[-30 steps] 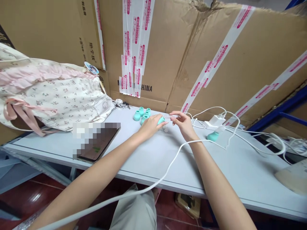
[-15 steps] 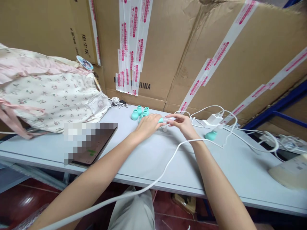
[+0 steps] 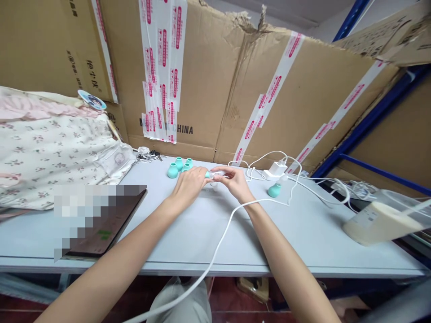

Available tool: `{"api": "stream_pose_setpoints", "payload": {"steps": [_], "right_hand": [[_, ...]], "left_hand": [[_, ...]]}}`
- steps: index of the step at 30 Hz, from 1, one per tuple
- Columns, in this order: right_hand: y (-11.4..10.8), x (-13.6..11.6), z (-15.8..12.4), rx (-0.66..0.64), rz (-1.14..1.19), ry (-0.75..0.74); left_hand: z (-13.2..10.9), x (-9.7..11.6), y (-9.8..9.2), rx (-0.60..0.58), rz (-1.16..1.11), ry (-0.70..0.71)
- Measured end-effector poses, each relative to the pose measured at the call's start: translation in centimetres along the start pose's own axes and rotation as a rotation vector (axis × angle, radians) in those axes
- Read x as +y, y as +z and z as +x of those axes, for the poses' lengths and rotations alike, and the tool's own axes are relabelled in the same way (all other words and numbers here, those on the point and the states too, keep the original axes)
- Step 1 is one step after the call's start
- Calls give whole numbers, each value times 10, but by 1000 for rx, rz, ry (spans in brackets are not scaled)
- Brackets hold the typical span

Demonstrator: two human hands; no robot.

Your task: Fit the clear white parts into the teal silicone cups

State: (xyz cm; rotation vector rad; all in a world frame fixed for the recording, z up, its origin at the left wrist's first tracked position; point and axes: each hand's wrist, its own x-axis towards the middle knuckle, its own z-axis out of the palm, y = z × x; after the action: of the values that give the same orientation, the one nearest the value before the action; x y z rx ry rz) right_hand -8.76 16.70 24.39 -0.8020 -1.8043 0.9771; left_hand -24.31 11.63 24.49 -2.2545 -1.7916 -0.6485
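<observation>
My left hand (image 3: pixel 191 183) is closed around a teal squeeze bulb (image 3: pixel 208 174), mostly hidden by the fingers. My right hand (image 3: pixel 236 181) pinches a clear nozzle (image 3: pixel 218 174) against the bulb's mouth. How far the nozzle sits in the bulb I cannot tell. Just below the fingers lies a small clear piece (image 3: pixel 214 185), blurred. Beyond my left hand several loose teal bulbs (image 3: pixel 173 170) stand upright with open mouths. To the right of my right hand, another teal bulb (image 3: pixel 274 190) lies tilted with a clear tip on it.
A white cable (image 3: pixel 218 242) runs across the table (image 3: pixel 232 251) between my forearms. At the back right is a white charger (image 3: pixel 277 168) with cords. A tub of cream-coloured contents (image 3: pixel 367 224) stands right. A dark tablet-like panel (image 3: pixel 111 224) and floral bag (image 3: pixel 67 152) lie left.
The camera view has turned to the right and up, so everything sits further left. Both hands still hold the bulb and nozzle together.
</observation>
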Motion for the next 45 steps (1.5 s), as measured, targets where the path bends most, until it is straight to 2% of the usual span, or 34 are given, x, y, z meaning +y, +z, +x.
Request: {"api": "stream_pose_setpoints", "payload": {"steps": [6,10,12,15,18,20,22,25,28,30,32,34,37,40,42,45], "right_hand": [[-1,5,0,-98,-165,0],[-1,5,-1,-100,-188,8],[0,2,-2,-103,-130,17],[1,-4,-2,-82,-16,-61],[1,-10,-1,38,45,-146],[-1,-13,0,93,31,-125],[-3,-15,0,88,23,-52],[-7,-14,-1,21,35,44],[-6,-9,-1,-48,62,56],[-4,-6,0,-42,100,49],[-1,-4,1,-8,137,24],[0,-4,3,24,197,-9],[0,-5,2,14,222,-44],[8,-4,-2,-86,90,-51],[17,-2,-4,-72,78,-52],[28,3,-5,41,185,-44]], "left_hand": [[-1,-1,4,-77,63,82],[0,-1,4,-76,63,74],[0,-1,3,-32,44,63],[2,-1,1,93,19,59],[4,-1,2,206,14,55],[5,0,3,253,12,57],[4,1,5,286,12,62],[2,2,7,273,20,107],[-1,1,5,200,13,156],[0,0,4,177,-22,128],[2,-2,5,188,-119,71],[5,-4,7,206,-317,27],[12,-6,16,194,-768,-58],[17,-6,27,104,-1196,-190],[19,-5,33,40,-1322,-206],[20,-3,40,-2,-1326,-128]]}}
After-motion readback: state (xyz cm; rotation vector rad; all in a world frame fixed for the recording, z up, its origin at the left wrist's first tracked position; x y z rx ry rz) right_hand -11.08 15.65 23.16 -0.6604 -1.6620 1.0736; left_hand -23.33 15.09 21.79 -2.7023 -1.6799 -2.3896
